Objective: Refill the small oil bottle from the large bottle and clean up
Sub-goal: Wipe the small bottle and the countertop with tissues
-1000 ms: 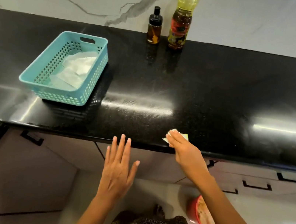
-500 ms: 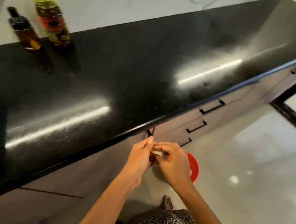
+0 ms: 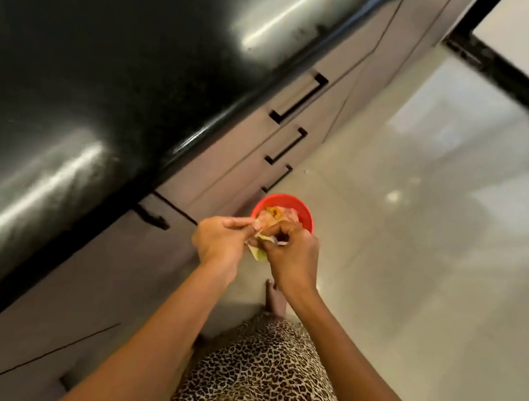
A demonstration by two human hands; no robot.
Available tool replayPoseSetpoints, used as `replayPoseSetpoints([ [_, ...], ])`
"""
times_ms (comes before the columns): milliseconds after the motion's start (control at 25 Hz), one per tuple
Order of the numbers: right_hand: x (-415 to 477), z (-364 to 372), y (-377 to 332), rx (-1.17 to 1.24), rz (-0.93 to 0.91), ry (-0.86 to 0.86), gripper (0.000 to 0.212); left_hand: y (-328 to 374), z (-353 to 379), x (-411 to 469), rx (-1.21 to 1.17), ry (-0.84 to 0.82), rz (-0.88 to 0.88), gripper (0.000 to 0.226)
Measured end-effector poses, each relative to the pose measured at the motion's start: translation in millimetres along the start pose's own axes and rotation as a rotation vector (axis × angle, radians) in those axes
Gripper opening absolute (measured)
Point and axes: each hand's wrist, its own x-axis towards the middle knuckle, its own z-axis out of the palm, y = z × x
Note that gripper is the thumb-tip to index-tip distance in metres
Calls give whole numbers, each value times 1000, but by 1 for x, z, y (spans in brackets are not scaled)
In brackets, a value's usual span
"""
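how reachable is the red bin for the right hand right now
Likely yes. The right hand sits over the near rim of the red bin, with nothing between them. It pinches a paper scrap together with the left hand, and how far below the bin lies is unclear.

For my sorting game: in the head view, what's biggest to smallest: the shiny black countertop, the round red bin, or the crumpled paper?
1. Shiny black stone countertop.
2. Round red plastic bin.
3. Crumpled pale paper, partly hidden by the left hand and right hand, so its full size is unsure.
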Motion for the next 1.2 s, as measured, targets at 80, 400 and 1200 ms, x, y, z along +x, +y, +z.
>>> replayPoseSetpoints([
  [80, 31, 4, 32, 22, 103, -1, 14, -10, 32, 32, -4, 7, -53, 17],
  [400, 150, 22, 151, 104, 512, 55, 21, -69, 145, 140, 48, -48, -194, 34],
  [1200, 162, -12, 103, 249, 344, 12, 26, -24, 128, 110, 342, -180, 40, 17],
])
